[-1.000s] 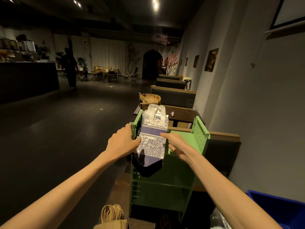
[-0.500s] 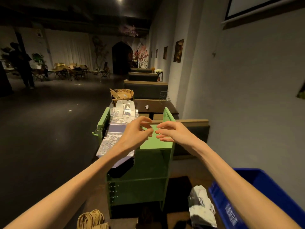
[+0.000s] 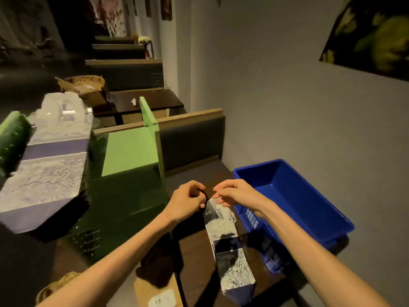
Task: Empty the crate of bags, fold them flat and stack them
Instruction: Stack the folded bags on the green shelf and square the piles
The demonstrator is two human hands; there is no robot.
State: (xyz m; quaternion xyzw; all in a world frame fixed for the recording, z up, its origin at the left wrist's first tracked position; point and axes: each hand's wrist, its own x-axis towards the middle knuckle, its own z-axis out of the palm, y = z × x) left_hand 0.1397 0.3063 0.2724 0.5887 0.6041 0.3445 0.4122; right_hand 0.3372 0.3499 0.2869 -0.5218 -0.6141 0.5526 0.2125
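Both hands (image 3: 188, 203) (image 3: 234, 193) pinch the top of an upright, grey-patterned, purple-banded bag (image 3: 228, 251) in curled fingers.

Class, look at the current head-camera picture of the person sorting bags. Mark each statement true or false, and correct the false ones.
1. The blue crate holds several bags. False: its visible inside is bare.
2. Both hands are at the top of a patterned bag. True.
3. A flat patterned bag lies on the green cart. True.
4. The left hand rests on the cart. False: it is at the bag's top, near the right hand.
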